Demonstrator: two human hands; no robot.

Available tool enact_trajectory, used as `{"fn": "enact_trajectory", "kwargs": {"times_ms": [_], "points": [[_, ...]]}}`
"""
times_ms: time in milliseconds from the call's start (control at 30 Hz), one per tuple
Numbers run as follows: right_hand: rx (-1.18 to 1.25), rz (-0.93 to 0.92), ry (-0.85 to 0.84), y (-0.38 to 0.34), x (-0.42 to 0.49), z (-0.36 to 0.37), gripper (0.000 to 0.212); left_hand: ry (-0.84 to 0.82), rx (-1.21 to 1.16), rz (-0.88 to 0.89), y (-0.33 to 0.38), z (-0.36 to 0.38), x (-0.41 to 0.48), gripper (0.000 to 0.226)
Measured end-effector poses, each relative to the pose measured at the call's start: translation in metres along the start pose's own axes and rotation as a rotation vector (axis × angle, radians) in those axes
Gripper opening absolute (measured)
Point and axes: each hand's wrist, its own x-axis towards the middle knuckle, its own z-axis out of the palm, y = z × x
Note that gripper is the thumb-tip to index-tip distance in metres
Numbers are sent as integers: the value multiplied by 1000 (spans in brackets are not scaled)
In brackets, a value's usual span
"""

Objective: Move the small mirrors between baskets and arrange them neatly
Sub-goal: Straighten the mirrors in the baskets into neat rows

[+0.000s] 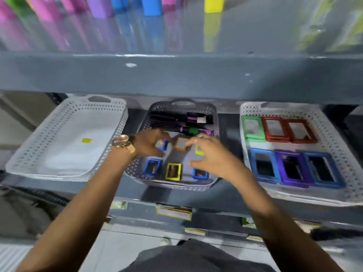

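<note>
Both hands over the grey basket (213, 116) of small mirrors.
Left hand (150, 143) pinches a blue mirror (165, 145); right hand (208, 156) hovers spread beside the orange mirror (181, 144). Crowded fingers could knock the neat front row askew.

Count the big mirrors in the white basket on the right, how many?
6. Back row: green, red, red. Front row: blue, purple, blue. Some look stacked, so more may hide underneath.

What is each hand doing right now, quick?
Left hand: closed on a small blue mirror in the grey basket.
Right hand: open, fingers spread above the small mirrors, holding nothing.
</note>
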Motion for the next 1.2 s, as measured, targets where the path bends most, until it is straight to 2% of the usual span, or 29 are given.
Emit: {"fn": "enact_trajectory", "kwargs": {"times_ms": [100, 167, 367, 567, 733, 900, 967, 1033, 1067, 1133, 1200], "points": [[-127, 31, -216, -16, 32, 43, 57, -122, 108, -69, -24, 14, -3, 67], [-209, 59, -275, -19, 41, 62, 47, -131, 132, -50, -32, 25, -2, 67], [-273, 91, -252, -19, 49, 85, 21, -96, 149, 48, -35, 43, -9, 56], [-266, 120, -265, -32, 50, 83, 21, -6, 118, 111, -39, 47, -15, 43], [-291, 198, -329, -40, 51, 74, 35, -10, 108, 144, -44, 52, -12, 35], [-303, 221, -359, -43, 52, 73, 42, -118, 58, 112, -44, 40, -3, 46], [-255, 241, -360, -40, 52, 67, 63, -126, -23, 104, -43, 24, 3, 45], [-161, 298, -320, -35, 52, 53, 91, -65, -75, 118, -41, 8, 15, 40], [-150, 321, -273, -30, 53, 44, 96, -15, -70, 125, -38, 2, 23, 39], [-210, 366, -170, -17, 55, 29, 86, 65, -29, 163, -29, 0, 44, 38], [-317, 387, -103, -3, 59, 23, 69, 56, 18, 221, -17, 7, 63, 44]]}}
